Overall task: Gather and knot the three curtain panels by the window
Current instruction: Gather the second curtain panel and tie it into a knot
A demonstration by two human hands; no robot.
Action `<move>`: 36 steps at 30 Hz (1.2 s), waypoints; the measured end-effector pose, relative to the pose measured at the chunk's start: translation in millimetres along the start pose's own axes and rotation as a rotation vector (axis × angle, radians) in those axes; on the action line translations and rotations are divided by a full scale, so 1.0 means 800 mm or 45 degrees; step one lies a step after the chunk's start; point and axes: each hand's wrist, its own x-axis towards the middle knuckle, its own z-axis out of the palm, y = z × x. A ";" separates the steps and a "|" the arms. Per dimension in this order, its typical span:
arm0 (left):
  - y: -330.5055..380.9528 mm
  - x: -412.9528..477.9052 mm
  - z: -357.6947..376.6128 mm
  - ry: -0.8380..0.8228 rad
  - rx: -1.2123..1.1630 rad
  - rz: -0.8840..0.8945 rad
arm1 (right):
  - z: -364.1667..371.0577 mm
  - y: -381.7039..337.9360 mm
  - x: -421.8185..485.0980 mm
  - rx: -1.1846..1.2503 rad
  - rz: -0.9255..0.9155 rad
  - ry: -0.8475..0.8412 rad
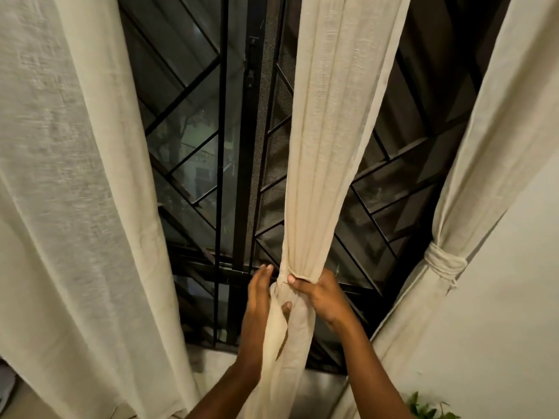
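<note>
Three cream curtain panels hang before a dark window. The left panel hangs loose and wide. The middle panel is gathered into a narrow bunch with a half-formed knot at hand height. My right hand grips the gathered cloth at the knot, thumb over a fold. My left hand lies flat along the knot's left side, fingers straight and pointing up, thumb pressing into the cloth. The right panel is gathered and bound with a wrapped knot.
Behind the curtains is a black metal window grille with diagonal bars and mesh. A pale wall fills the lower right, with green plant leaves at the bottom edge. The middle panel's tail hangs between my forearms.
</note>
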 end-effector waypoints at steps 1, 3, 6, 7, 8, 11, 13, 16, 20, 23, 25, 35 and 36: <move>-0.003 0.000 -0.009 0.017 -0.095 -0.119 | -0.005 0.001 0.000 0.008 0.015 0.001; -0.006 0.003 -0.023 0.029 -0.218 -0.275 | -0.014 0.001 0.002 0.041 0.054 -0.006; -0.008 0.019 -0.042 0.085 -0.451 -0.346 | -0.020 -0.003 0.004 0.131 0.138 -0.021; -0.008 0.028 -0.048 0.112 -0.558 -0.394 | -0.021 -0.005 0.004 0.154 0.161 -0.023; -0.008 0.038 -0.054 0.149 -0.680 -0.463 | -0.023 -0.007 0.003 0.174 0.178 -0.029; -0.006 0.067 -0.063 0.202 -0.940 -0.686 | -0.023 -0.011 0.000 0.234 0.197 -0.071; -0.005 0.074 -0.064 0.152 -1.096 -0.817 | -0.021 -0.012 -0.001 0.268 0.175 -0.088; 0.003 0.071 -0.067 0.112 -1.161 -0.838 | -0.018 -0.010 -0.004 0.321 0.154 -0.092; 0.000 0.058 -0.066 -0.088 -0.706 -0.538 | -0.016 -0.010 -0.007 0.324 0.162 -0.110; 0.002 0.051 -0.064 -0.263 -0.533 -0.418 | -0.014 -0.010 -0.006 0.357 0.183 -0.077; 0.003 0.050 -0.061 -0.306 -0.580 -0.407 | -0.013 -0.009 -0.007 0.370 0.193 -0.068; 0.005 0.056 -0.071 -0.317 -0.589 -0.553 | -0.022 -0.006 -0.010 0.380 0.177 -0.038; 0.003 0.059 -0.068 -0.199 -0.598 -0.634 | -0.022 -0.005 -0.009 0.369 0.176 -0.049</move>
